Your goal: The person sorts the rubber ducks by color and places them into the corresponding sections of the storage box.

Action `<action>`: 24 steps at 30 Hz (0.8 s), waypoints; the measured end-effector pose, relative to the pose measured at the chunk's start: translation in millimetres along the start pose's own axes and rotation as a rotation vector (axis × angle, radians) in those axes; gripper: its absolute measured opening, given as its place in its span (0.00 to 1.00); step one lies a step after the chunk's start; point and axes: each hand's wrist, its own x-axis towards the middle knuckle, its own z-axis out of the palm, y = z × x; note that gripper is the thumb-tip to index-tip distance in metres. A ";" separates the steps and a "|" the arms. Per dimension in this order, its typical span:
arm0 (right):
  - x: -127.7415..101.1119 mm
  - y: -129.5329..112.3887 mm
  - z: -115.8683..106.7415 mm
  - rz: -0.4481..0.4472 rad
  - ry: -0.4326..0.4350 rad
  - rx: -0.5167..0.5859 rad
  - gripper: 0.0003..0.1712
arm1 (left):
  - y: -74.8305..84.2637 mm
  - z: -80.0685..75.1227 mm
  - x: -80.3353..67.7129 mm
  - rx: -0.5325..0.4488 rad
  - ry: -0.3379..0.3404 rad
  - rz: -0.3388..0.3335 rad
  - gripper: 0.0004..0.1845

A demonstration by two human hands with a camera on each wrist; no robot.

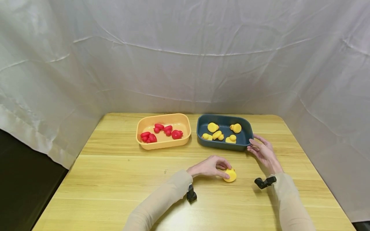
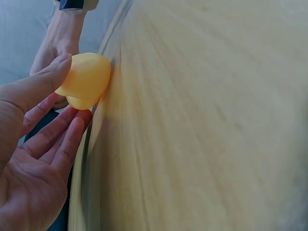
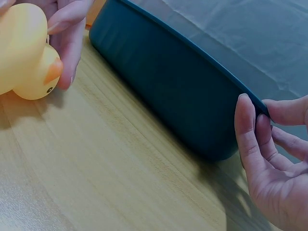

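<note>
A yellow rubber duck (image 1: 230,175) (image 2: 86,79) (image 3: 24,53) sits on the wooden table, near the front middle. My left hand (image 1: 226,170) (image 2: 72,91) pinches it, thumb on one side and fingers on the other. My right hand (image 1: 252,142) (image 3: 255,108) rests with straight fingers against the near right corner of a dark blue tray (image 1: 222,146) (image 3: 183,96). Several yellow ducks (image 1: 219,133) lie inside that tray.
An orange tray (image 1: 162,146) holding several red ducks (image 1: 162,131) stands to the left of the blue one. A white cloth (image 1: 185,57) hangs behind and around the table (image 1: 115,179). The table's left edge drops to a dark floor.
</note>
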 end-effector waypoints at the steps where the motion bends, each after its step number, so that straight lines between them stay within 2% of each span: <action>1: 0.1 -0.2 -0.2 0.004 -0.003 0.002 0.39 | 0.0 0.0 0.0 0.001 0.000 0.000 0.18; 17: -0.6 0.5 -1.0 -0.005 -0.013 -0.012 0.41 | 2.4 0.0 -0.1 0.064 -0.014 -0.002 0.18; 24: -1.0 -0.5 -1.0 -0.008 -0.024 -0.006 0.41 | 0.1 -1.1 0.5 0.008 0.009 -0.010 0.18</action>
